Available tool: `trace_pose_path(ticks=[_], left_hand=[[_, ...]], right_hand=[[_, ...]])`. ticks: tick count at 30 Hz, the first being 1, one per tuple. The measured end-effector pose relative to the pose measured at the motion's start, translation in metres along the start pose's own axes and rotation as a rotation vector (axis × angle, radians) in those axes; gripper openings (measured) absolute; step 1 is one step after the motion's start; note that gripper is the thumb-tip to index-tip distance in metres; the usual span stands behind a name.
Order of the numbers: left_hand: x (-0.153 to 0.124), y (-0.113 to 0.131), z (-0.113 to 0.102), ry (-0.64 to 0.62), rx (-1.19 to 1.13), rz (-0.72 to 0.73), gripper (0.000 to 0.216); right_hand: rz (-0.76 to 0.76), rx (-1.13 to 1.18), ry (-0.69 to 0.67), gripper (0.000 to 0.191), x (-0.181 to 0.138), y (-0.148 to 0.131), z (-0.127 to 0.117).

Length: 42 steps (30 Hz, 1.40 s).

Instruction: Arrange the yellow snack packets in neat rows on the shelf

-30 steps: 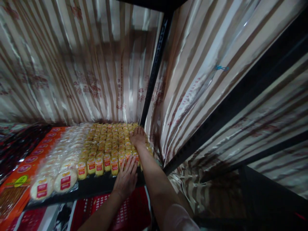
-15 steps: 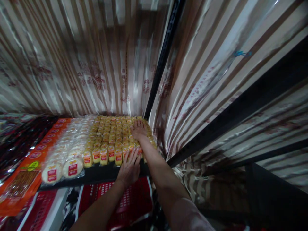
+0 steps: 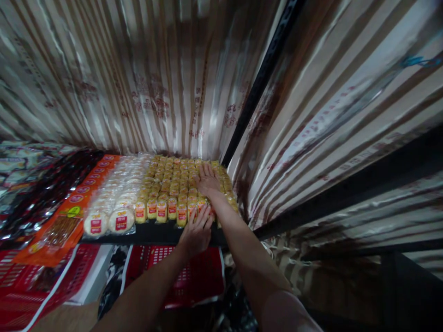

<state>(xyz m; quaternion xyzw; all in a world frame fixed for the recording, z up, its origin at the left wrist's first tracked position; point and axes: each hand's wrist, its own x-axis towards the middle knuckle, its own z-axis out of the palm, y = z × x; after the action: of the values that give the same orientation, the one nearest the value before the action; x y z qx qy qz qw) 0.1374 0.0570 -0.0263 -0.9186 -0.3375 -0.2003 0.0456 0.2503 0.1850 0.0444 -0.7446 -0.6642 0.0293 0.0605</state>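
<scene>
Rows of small yellow wrapped snack packs (image 3: 162,210) with red labels stand packed together on a dark shelf. Against the front faces of the packs at the right rests my left hand (image 3: 197,230), its fingers stretched out. My right hand (image 3: 208,182) lies flat across the tops of the packs farther back, fingers spread. Neither hand is closed around a pack. Left of the yellow packs are rows of round white wrapped crackers (image 3: 121,221) with red labels.
An orange snack bag (image 3: 65,216) and dark shiny packets (image 3: 44,193) lie farther left. Red baskets (image 3: 211,276) stand below the shelf edge (image 3: 152,234). Striped plastic sheeting (image 3: 166,69) hangs behind, and a black metal post (image 3: 256,99) rises at the back right corner.
The view has swung left, so the shelf appears farther right and a little higher. Both hands remain at the yellow packs, with my right hand still flat on top.
</scene>
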Motion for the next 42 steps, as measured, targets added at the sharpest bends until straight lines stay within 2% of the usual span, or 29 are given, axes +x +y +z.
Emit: trace_pose_path(ticks=[4,8,11,14,17,21,24,27,30,33,38,42], left_hand=[[0.001,-0.001,-0.002,-0.021,-0.019,0.010,0.052],[0.001,-0.002,-0.002,-0.033,-0.044,0.006,0.053],[0.000,-0.003,0.001,-0.020,-0.063,0.017,0.053],[-0.002,-0.004,0.006,-0.003,-0.076,0.033,0.049],[-0.002,-0.005,0.009,-0.001,-0.102,0.041,0.045],[-0.003,-0.007,0.009,0.007,-0.125,0.053,0.049],[-0.004,-0.008,0.009,0.004,-0.135,0.051,0.051],[-0.004,-0.009,0.009,0.003,-0.142,0.068,0.050],[-0.002,-0.008,0.010,0.000,-0.138,0.054,0.048],[-0.002,-0.007,0.013,0.018,-0.136,0.032,0.047],[-0.003,-0.007,0.016,0.023,-0.173,0.041,0.047],[-0.002,-0.006,0.013,0.041,-0.243,-0.001,0.051]], right_hand=[[-0.046,0.004,-0.088,0.060,0.007,-0.006,0.009],[-0.040,-0.005,-0.105,0.061,0.006,-0.008,0.012],[-0.053,-0.002,-0.027,0.061,0.002,-0.014,0.010],[-0.156,0.002,0.050,0.059,-0.005,-0.025,0.013],[-0.237,-0.008,-0.025,0.056,-0.011,-0.032,0.020],[-0.230,-0.011,-0.087,0.057,-0.013,-0.032,0.022],[-0.214,0.003,-0.065,0.057,-0.012,-0.036,0.017],[-0.259,0.019,-0.013,0.057,-0.013,-0.044,0.015],[-0.310,0.015,-0.084,0.057,-0.016,-0.050,0.017],[-0.295,0.008,-0.124,0.058,-0.014,-0.055,0.015],[-0.366,0.025,-0.021,0.058,-0.004,-0.082,0.010],[-0.437,0.017,-0.092,0.060,-0.001,-0.103,0.020]])
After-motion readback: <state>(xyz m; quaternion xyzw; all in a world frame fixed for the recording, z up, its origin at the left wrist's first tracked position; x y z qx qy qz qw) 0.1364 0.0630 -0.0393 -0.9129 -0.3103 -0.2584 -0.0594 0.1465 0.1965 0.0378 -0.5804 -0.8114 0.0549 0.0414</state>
